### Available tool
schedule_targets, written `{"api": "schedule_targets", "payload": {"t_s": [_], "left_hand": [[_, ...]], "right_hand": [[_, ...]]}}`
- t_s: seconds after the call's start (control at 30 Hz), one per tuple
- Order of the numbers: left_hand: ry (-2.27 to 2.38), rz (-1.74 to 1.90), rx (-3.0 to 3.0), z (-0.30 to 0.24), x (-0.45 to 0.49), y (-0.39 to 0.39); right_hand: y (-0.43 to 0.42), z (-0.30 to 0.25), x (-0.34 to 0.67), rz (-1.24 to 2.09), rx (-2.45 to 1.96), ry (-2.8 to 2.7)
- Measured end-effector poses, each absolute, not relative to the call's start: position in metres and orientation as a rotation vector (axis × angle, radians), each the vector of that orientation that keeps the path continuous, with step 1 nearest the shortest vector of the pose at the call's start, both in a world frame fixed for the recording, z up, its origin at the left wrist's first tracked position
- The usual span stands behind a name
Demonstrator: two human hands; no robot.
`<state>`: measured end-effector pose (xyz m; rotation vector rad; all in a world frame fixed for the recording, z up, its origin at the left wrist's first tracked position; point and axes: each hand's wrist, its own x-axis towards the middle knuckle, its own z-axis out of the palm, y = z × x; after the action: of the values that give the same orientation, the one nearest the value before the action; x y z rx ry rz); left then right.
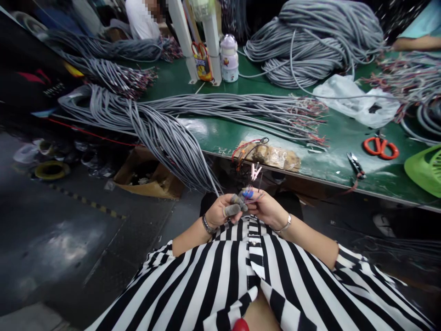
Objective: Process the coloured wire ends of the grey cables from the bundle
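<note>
In front of my body, both hands meet just below the bench edge. My left hand (225,210), with grey covers on some fingers, is closed round the end of a grey cable (212,177). That cable belongs to a thick bundle (172,138) draped over the edge. Close against it, my right hand (263,207) pinches thin coloured wires (254,198) at the cable's end; a blue cover (247,194) sits at its fingertips. A pink clothespin (255,172) stands just beyond the fingers, near a taped wooden block (270,155).
On the green bench (344,174) lie orange-handled scissors (380,148), wire cutters (356,165), a plastic bag (358,99) and a green basket (425,170). Behind are a large cable coil (317,39) and a bottle (229,59). A cardboard box (148,174) stands below. Other people sit opposite.
</note>
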<state>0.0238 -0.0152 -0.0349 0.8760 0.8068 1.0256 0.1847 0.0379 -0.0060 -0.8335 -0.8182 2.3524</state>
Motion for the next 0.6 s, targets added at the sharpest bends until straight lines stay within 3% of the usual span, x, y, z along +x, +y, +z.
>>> {"api": "schedule_targets", "payload": {"t_s": [0.2,0.4,0.6], "left_hand": [[0.814,0.911,1.037,-0.034,0.018,-0.016],[1.197,1.184,1.512,-0.025,0.012,-0.005],[1.7,1.326,1.998,-0.022,0.006,0.005]], "right_hand": [[0.037,-0.028,0.18,2.117,-1.056,-0.937],[0.044,-0.051,0.193,1.966,-1.254,-0.985],[0.035,-0.036,0.216,1.911,-0.907,-1.32]]}}
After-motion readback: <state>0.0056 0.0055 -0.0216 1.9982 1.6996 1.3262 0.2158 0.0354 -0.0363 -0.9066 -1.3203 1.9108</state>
